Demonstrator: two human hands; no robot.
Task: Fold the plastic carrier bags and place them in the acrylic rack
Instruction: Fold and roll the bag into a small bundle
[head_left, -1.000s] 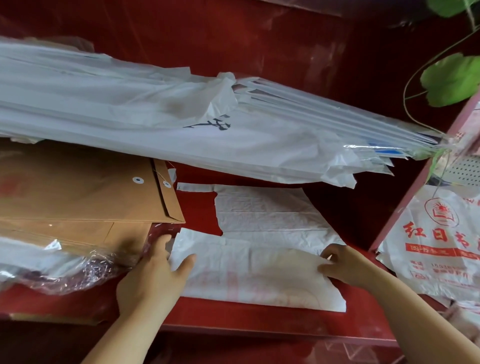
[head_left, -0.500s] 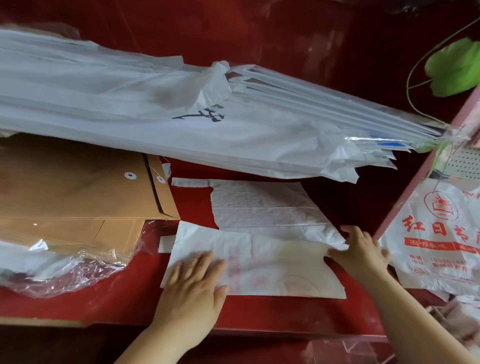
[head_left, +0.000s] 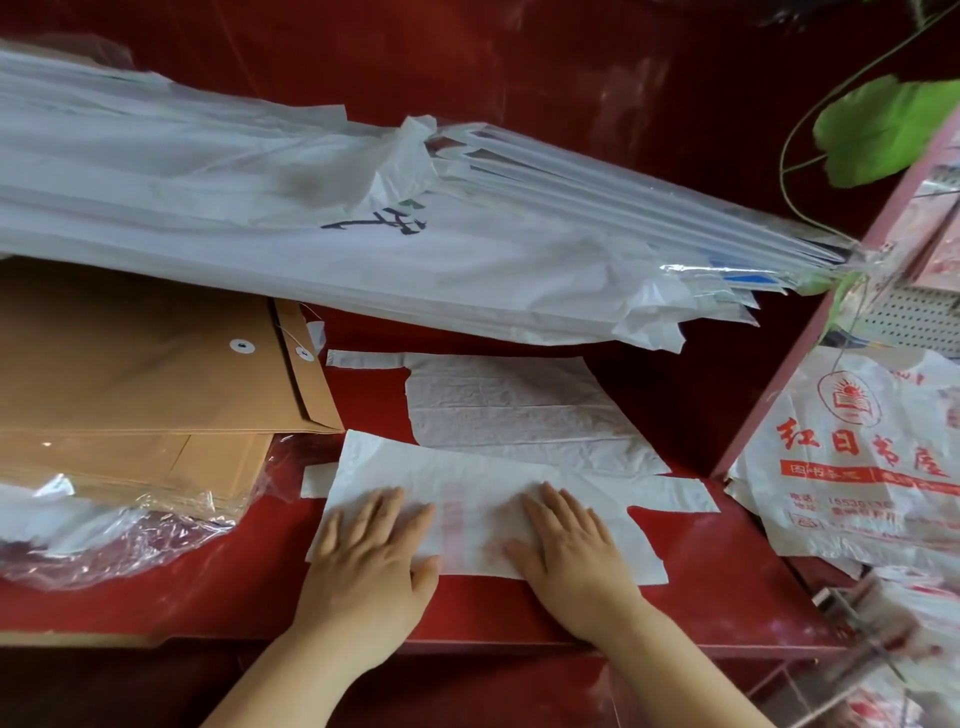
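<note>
A white plastic carrier bag (head_left: 467, 483) with faint red print lies flat near the front edge of the red counter (head_left: 727, 582). My left hand (head_left: 371, 556) presses flat on its left part, fingers straight. My right hand (head_left: 571, 545) presses flat on its middle, beside the left hand. One bag handle (head_left: 685, 496) sticks out to the right. A second white carrier bag (head_left: 509, 405) lies flat just behind the first. The clear acrylic rack (head_left: 872, 623) shows blurred at the lower right with printed bags in it.
A long bundle of white plastic-wrapped sheets (head_left: 311, 218) crosses the counter behind the bags. Brown envelopes (head_left: 145, 374) in clear wrap lie at the left. A printed white bag (head_left: 857, 457) hangs at the right beside a pink frame (head_left: 810, 353). A green leaf (head_left: 883, 130) hangs at the upper right.
Both hands moved inward from the bag's ends and now lie flat side by side on it. The bag's right handle has come into view, stretched out to the right.
</note>
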